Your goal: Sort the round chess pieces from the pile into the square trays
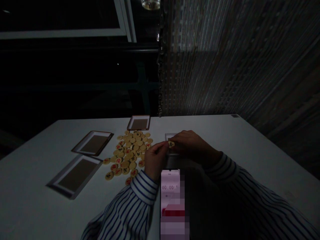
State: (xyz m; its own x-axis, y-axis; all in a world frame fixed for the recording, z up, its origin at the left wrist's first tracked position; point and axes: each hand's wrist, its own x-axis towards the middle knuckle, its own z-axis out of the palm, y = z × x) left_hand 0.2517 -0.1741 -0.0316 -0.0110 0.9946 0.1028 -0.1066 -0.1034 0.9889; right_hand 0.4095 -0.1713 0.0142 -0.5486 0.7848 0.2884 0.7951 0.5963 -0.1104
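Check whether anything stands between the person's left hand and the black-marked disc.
Nothing visible does: the black-marked disc is right at the fingertips of the left hand, with the right hand close on its other side.

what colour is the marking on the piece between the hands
Black, on the tan piece; best seen in the head view.

The phone (pixel 168 200) screen shows "00:00:", with the digits after it obscured; round pieces (pixel 136 147) bear red or black characters, too small to read.
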